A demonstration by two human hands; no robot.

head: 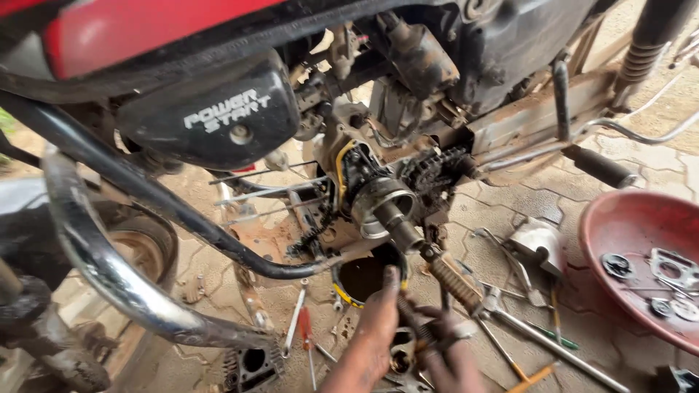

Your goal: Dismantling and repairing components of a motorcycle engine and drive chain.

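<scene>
Both of my hands are greasy and low in the head view, under the open engine (397, 182) of a motorcycle. My left hand (373, 331) reaches up with a finger pointing toward a round dark pan with a yellow rim (342, 291). Its palm rests against a small greasy metal part (402, 355). My right hand (445, 358) is curled around the same part from the right. Just above them are the ribbed footpeg (455, 282) and a shiny round hub on a shaft (386, 207). A sprocket with a chain (435, 171) sits behind it.
A red basin (626, 218) with metal parts stands at the right. Wrenches (510, 306), a red-handled screwdriver (306, 326) and a finned cylinder block (251, 364) lie on the paved ground. A chrome guard bar (95, 251) curves across the left.
</scene>
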